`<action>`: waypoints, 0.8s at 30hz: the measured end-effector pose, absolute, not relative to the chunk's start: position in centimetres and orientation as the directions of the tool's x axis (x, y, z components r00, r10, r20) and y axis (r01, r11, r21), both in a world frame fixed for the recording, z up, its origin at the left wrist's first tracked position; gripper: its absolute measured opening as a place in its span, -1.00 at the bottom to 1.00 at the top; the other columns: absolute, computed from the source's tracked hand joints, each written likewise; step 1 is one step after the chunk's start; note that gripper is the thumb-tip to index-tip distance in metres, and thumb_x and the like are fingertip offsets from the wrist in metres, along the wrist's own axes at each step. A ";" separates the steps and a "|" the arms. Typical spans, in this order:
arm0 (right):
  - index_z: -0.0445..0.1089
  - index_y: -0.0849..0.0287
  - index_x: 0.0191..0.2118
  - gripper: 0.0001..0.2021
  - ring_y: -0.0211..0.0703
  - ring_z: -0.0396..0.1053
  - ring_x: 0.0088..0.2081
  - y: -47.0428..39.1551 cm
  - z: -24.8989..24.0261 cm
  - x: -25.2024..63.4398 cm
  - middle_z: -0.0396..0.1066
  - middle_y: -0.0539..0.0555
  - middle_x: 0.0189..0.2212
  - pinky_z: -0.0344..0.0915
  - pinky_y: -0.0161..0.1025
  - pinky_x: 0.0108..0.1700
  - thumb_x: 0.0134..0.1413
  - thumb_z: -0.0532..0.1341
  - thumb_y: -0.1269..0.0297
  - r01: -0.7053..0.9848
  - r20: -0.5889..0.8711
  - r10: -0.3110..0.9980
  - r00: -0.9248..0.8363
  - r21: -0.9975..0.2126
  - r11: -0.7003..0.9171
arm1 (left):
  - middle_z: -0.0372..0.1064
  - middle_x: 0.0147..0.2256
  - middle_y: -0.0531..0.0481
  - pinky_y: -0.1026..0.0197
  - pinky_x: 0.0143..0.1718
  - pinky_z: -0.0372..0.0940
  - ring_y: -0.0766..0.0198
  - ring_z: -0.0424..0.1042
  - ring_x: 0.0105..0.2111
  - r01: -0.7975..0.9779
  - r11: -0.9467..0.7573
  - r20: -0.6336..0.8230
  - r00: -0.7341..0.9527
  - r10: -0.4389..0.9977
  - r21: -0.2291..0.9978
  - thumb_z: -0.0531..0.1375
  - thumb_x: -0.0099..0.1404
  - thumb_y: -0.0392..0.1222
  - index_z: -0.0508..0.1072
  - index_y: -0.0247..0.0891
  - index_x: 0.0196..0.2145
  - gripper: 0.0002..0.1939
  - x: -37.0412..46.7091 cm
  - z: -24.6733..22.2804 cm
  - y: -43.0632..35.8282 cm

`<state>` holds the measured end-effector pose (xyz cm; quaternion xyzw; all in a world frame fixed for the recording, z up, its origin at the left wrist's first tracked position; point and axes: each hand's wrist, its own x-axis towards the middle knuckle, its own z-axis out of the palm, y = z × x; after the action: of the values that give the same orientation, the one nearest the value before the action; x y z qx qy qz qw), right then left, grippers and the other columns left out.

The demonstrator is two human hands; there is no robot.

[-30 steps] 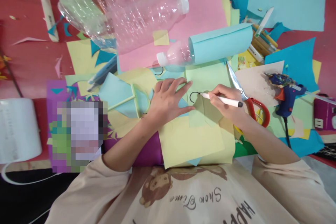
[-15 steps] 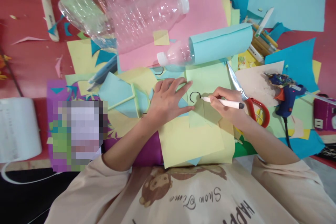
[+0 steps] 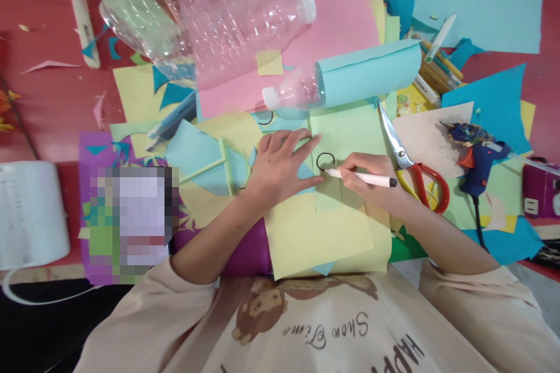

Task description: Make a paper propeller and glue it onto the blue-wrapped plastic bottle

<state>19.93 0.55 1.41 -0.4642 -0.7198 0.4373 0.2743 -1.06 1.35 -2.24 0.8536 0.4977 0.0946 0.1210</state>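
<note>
My right hand (image 3: 367, 178) grips a white marker (image 3: 365, 176) with a black end, its tip touching light green paper (image 3: 350, 134). A small black circle (image 3: 325, 161) is drawn there, just above the tip. Fingers spread, my left hand (image 3: 280, 166) lies flat on the papers to the left of the circle and holds nothing. Beyond the hands lies a clear bottle wrapped in light blue paper (image 3: 367, 74). Red and yellow scissors (image 3: 415, 172) rest open to the right of my right hand. Yellow paper (image 3: 319, 233) lies nearest my body.
Clear plastic bottles (image 3: 245, 29) lie at the upper left on pink paper (image 3: 336, 17). A blue glue gun (image 3: 479, 166) is at the right, with pens (image 3: 441, 70) above it. A white roll (image 3: 32, 215) stands at the far left, beside purple paper (image 3: 100, 154) with scraps.
My right hand has moved slightly left and down with the marker. The curved black line has grown into a nearly full circle. My left hand has stayed in place.
</note>
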 end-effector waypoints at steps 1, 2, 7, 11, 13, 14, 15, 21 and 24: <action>0.25 0.16 -0.54 -0.80 -0.38 0.15 -0.58 0.5 1.4 19.9 0.26 -0.09 -0.62 0.08 -0.34 -0.50 0.11 0.12 0.37 0.430 -0.013 0.908 -0.419 -0.884 0.186 | 0.31 0.10 -0.19 -0.08 0.09 0.11 -0.07 0.26 0.06 0.828 -0.474 0.041 0.485 0.873 0.298 0.27 0.16 0.15 0.27 -0.15 0.20 -0.29 -1.1 -2.2 1.3; 0.25 0.17 -0.54 -0.80 -0.38 0.15 -0.59 0.5 1.3 20.0 0.27 -0.09 -0.62 0.07 -0.34 -0.51 0.11 0.12 0.36 0.432 -0.015 0.908 -0.419 -0.883 0.184 | 0.31 0.10 -0.18 -0.08 0.09 0.12 -0.07 0.26 0.06 0.829 -0.474 0.041 0.485 0.874 0.296 0.27 0.16 0.15 0.27 -0.15 0.20 -0.29 -1.1 -2.2 1.3; 0.24 0.17 -0.55 -0.80 -0.37 0.12 -0.59 0.5 1.3 20.1 0.23 -0.09 -0.64 0.05 -0.34 -0.51 0.08 0.13 0.38 0.450 -0.025 0.919 -0.394 -0.877 0.169 | 0.31 0.10 -0.19 -0.09 0.10 0.11 -0.08 0.26 0.06 0.829 -0.474 0.033 0.487 0.873 0.297 0.26 0.16 0.16 0.27 -0.15 0.20 -0.29 -1.1 -2.1 1.3; 0.22 0.16 -0.56 -0.80 -0.37 0.09 -0.59 0.5 1.5 20.1 0.20 -0.10 -0.65 0.04 -0.35 -0.53 0.06 0.13 0.40 0.468 -0.038 0.929 -0.368 -0.871 0.150 | 0.31 0.09 -0.21 -0.09 0.09 0.12 -0.08 0.26 0.05 0.825 -0.477 0.035 0.491 0.871 0.302 0.25 0.17 0.16 0.28 -0.17 0.20 -0.29 -1.1 -2.1 1.3; 0.20 0.16 -0.57 -0.78 -0.37 0.08 -0.60 0.5 1.5 20.2 0.17 -0.11 -0.66 0.03 -0.34 -0.54 0.07 0.13 0.39 0.474 -0.029 0.931 -0.365 -0.866 0.159 | 0.31 0.09 -0.21 -0.10 0.09 0.11 -0.08 0.26 0.05 0.823 -0.475 0.038 0.489 0.872 0.312 0.24 0.17 0.16 0.28 -0.15 0.20 -0.30 -1.1 -2.1 1.4; 0.19 0.15 -0.57 -0.78 -0.38 0.06 -0.61 0.5 1.5 20.2 0.16 -0.11 -0.66 0.02 -0.34 -0.55 0.07 0.13 0.39 0.479 -0.025 0.932 -0.362 -0.863 0.164 | 0.31 0.09 -0.20 -0.11 0.09 0.11 -0.09 0.26 0.05 0.822 -0.473 0.038 0.487 0.873 0.318 0.24 0.17 0.17 0.28 -0.14 0.20 -0.30 -1.1 -2.1 1.4; 0.18 0.15 -0.57 -0.77 -0.38 0.06 -0.61 0.5 1.4 20.3 0.15 -0.11 -0.67 0.01 -0.34 -0.55 0.08 0.13 0.38 0.482 -0.020 0.933 -0.359 -0.860 0.167 | 0.31 0.09 -0.20 -0.12 0.09 0.11 -0.09 0.26 0.05 0.820 -0.470 0.037 0.486 0.873 0.325 0.24 0.17 0.17 0.27 -0.13 0.20 -0.31 -1.1 -2.2 1.4; 0.15 0.13 -0.57 -0.75 -0.36 0.05 -0.62 0.6 1.3 20.6 0.13 -0.11 -0.68 0.00 -0.33 -0.57 0.11 0.13 0.35 0.501 0.006 0.942 -0.335 -0.846 0.183 | 0.30 0.10 -0.21 -0.11 0.09 0.10 -0.09 0.25 0.07 0.818 -0.462 0.026 0.483 0.875 0.342 0.23 0.19 0.16 0.27 -0.14 0.21 -0.31 -1.1 -2.0 1.4; 0.14 0.13 -0.58 -0.75 -0.36 0.04 -0.62 0.6 1.4 20.6 0.12 -0.11 -0.68 -0.01 -0.32 -0.57 0.09 0.13 0.36 0.510 0.010 0.948 -0.318 -0.841 0.180 | 0.30 0.10 -0.21 -0.11 0.10 0.09 -0.09 0.25 0.06 0.817 -0.466 0.028 0.487 0.873 0.338 0.23 0.18 0.17 0.27 -0.15 0.20 -0.30 -1.1 -2.0 1.4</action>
<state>20.60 0.62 1.40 -0.5106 -0.7137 0.3864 0.2837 -1.11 1.38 -1.97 0.8505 0.4969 0.0989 0.1411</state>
